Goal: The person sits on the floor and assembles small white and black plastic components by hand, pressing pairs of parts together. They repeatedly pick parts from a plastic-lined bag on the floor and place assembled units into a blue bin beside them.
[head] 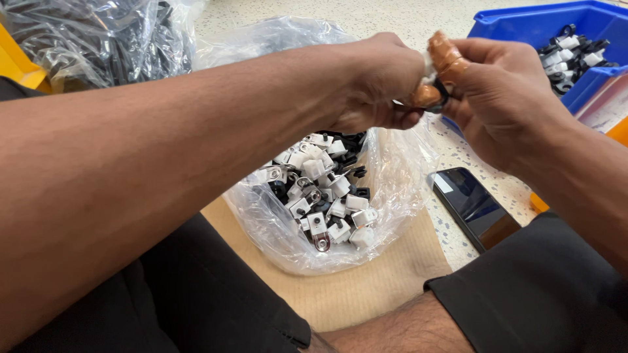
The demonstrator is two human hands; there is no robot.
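My left hand [376, 82] and my right hand [497, 98] meet above an open clear plastic bag [392, 176]. Together they pinch a small black and white clip part [433, 91] between the fingertips. Orange rubber finger covers [445, 55] sit on my right thumb and a finger. The bag below holds several small white and black plastic parts with metal tabs [324, 193]. My left forearm crosses the view from lower left to centre.
A blue bin [523, 26] at upper right holds several assembled black and white parts. A dark phone [474, 206] lies on the speckled surface to the right. Brown paper [366, 287] lies under the bag. Another clear bag of black parts [98, 39] and a yellow bin edge [16, 65] are at upper left.
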